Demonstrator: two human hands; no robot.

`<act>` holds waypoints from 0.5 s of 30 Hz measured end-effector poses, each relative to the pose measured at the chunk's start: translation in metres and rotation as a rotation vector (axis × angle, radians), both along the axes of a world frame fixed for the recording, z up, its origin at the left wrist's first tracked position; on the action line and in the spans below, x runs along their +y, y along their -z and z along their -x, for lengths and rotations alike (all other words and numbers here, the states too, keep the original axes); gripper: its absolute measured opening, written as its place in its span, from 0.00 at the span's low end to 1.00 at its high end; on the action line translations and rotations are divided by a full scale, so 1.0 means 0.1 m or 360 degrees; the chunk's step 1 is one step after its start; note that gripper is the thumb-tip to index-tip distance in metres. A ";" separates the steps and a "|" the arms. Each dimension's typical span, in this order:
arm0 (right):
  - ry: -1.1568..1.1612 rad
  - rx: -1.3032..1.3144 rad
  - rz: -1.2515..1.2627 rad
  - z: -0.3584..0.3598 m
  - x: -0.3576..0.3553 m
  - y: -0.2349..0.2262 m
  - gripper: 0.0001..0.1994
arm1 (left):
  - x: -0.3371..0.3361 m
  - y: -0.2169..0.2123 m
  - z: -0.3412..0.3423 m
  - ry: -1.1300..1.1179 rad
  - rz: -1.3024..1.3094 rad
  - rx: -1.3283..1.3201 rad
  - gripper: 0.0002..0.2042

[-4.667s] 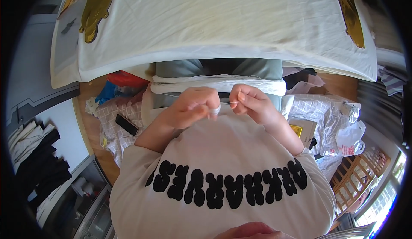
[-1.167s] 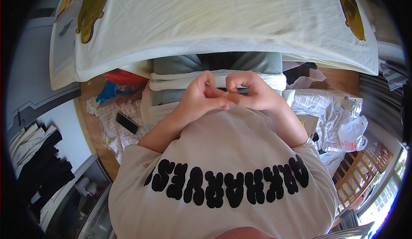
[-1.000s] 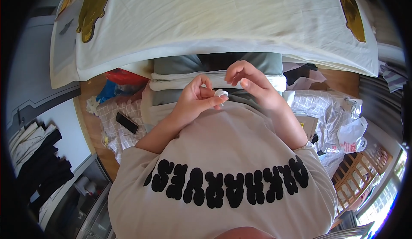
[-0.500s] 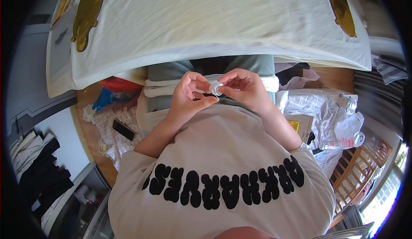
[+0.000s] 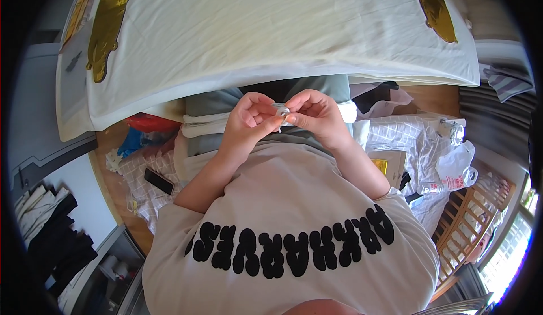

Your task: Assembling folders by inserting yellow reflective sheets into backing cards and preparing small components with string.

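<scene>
Above my lap, both hands come together on a small translucent whitish roll (image 5: 283, 112), ring-shaped and too small to name for certain. A thin pale end hangs below it. My left hand (image 5: 253, 117) pinches it from the left, with the thumb at its lower edge. From the right, my right hand (image 5: 314, 117) grips it between thumb and index finger. The fingertips of the two hands almost touch, and they hide part of the roll. Behind the hands, a band of bunched white cloth (image 5: 206, 124) lies across my thighs.
A cream cloth-covered table (image 5: 271, 26) stands ahead, with gold foil shapes (image 5: 107, 32) at its sides. At my left, a phone (image 5: 159, 181) rests on checked cloth. To the right are a plastic bag (image 5: 457, 168) and a slatted wooden rack (image 5: 466, 230).
My left thumb has moved up against the roll, and the fingertips have drawn closer around it. The view has shifted slightly.
</scene>
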State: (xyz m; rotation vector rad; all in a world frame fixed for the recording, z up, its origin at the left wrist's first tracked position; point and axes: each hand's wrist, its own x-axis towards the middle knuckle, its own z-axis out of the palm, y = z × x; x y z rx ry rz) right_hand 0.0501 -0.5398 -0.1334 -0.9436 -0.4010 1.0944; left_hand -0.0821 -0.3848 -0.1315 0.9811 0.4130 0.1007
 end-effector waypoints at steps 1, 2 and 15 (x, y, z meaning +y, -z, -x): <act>0.0005 -0.0003 0.0000 -0.01 -0.01 0.00 0.09 | -0.01 0.01 -0.02 -0.0025 0.0027 0.0020 0.18; 0.0017 0.0020 0.0005 -0.01 -0.01 0.00 0.09 | -0.02 0.02 -0.04 -0.0047 0.0054 0.0038 0.18; 0.1138 -0.1165 0.0145 -0.83 -0.97 -1.08 0.08 | 0.01 0.01 0.10 -0.0083 -0.0135 -0.0144 0.20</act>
